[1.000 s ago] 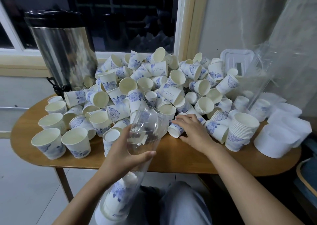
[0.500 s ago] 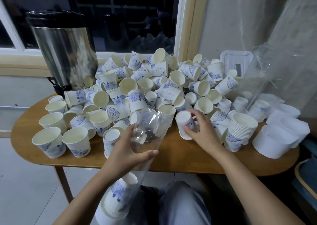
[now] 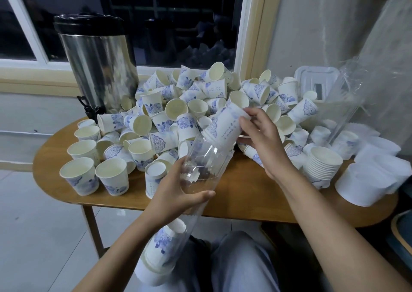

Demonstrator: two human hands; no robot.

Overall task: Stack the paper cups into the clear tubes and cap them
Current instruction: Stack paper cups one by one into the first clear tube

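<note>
My left hand (image 3: 178,193) grips a clear plastic tube (image 3: 200,164) that slants from my lap up toward the table. Stacked cups (image 3: 162,245) sit at the tube's lower end. My right hand (image 3: 260,140) holds a white paper cup with blue print (image 3: 225,124), rim downward, right at the tube's open mouth. A large heap of loose paper cups (image 3: 196,104) covers the wooden table (image 3: 240,198).
A steel hot-water urn (image 3: 98,66) stands at the back left. A nested cup stack (image 3: 323,164) and white caps (image 3: 370,180) lie at the right, beside crumpled clear wrapping (image 3: 347,104) and a white lid (image 3: 316,80). My knees are below the table edge.
My right hand picked a cup out of the heap, lifted it and turned it rim-down at the tube's mouth. The left hand kept hold of the tube.
</note>
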